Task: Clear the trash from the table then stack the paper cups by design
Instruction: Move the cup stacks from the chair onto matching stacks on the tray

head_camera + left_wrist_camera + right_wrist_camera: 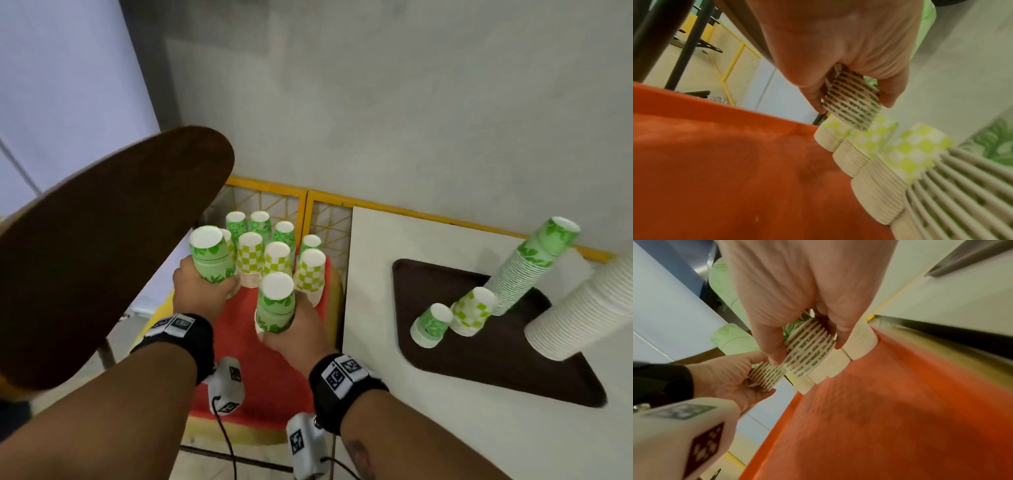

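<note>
My left hand grips a short stack of green leaf-print cups, upside down and lifted off the orange surface. The left wrist view shows my left-hand fingers and thumb curled round that stack's rims. My right hand grips a second leaf-print stack, just in front of the other cups. The right wrist view shows this stack low over the orange surface. Several more inverted stacks, checkered and leaf-print, stand behind my hands.
A white table at the right carries a brown tray. On it are a short leaf stack, a checkered stack, a tall leaf stack and a tall white stack. A brown round panel overhangs the left. A yellow lattice screen stands behind.
</note>
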